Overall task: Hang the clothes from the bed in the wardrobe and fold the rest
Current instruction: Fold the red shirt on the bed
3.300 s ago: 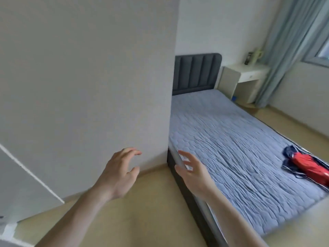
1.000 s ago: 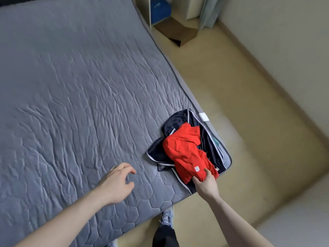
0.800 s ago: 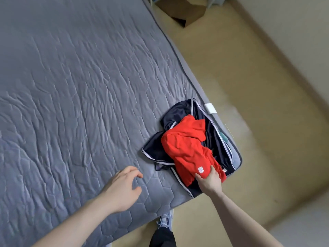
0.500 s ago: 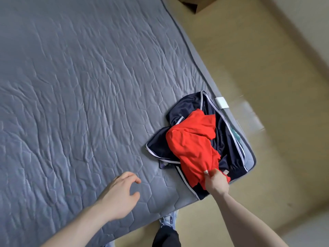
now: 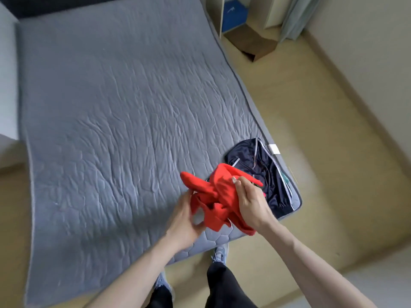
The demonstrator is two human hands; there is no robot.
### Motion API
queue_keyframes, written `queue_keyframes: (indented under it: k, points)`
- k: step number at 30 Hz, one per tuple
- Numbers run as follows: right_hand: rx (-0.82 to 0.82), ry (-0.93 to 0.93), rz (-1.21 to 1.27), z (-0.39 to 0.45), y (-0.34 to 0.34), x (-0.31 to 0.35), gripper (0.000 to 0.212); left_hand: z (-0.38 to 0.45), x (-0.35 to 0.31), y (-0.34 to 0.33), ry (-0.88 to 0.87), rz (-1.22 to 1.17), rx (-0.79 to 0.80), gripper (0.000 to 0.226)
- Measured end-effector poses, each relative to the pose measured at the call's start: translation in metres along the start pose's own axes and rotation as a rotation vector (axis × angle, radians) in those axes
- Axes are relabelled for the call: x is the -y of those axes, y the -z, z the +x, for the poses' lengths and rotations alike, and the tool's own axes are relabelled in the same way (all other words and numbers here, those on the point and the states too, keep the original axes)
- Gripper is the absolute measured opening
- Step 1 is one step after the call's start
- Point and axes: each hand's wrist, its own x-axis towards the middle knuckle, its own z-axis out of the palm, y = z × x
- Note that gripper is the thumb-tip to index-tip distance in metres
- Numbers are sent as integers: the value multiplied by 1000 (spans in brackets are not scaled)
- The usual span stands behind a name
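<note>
A crumpled red garment point(image 5: 219, 193) is lifted off the bed's near right corner. My right hand point(image 5: 252, 203) grips it from the right, with a small white label showing by the thumb. My left hand point(image 5: 185, 221) is at its left edge, blurred, fingers at the red cloth. Behind it a dark navy garment point(image 5: 262, 170) with white piping lies bunched on the grey quilted bed point(image 5: 124, 121), near the mattress corner.
A white bedside unit with a blue item point(image 5: 233, 14) and a brown cardboard box point(image 5: 255, 44) stand past the bed's far right corner, beside a pale curtain point(image 5: 295, 16). Light wooden floor point(image 5: 322, 141) runs along the right. My feet are at the bed's foot.
My right hand has lifted the red garment off the navy one and pulled it left and toward me. My left hand has come up from the mattress to the red cloth.
</note>
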Motion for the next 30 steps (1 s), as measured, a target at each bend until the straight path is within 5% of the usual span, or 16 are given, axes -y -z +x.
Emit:
queue_keyframes:
  k: [4,9,13,18,20,23,27,30]
  points:
    - [121,83,-6,-16,0,97,40,-34,2,62,-192,-5,-174,69]
    - [217,-65,-13,-27,-18,163,48,-79,30,153,-253,34,-259,11]
    - [278,-129,-236,-43,-41,198,58,-117,60,228,-173,-192,-205,20]
    - [622,-163,-613,-64,-72,232,74,-164,89,301,-160,-154,-194,22]
    - [715,-92,-752,-70,-86,243,62,-178,99,319,-140,-140,-181,21]
    - [651,5,-694,-76,-105,263,33,-203,119,340,-87,-3,-40,21]
    - [532,61,-534,-76,-118,292,25,-225,133,360,5,80,254,58]
    - [549,138,-496,-75,-125,318,29,-221,127,360,34,80,154,77]
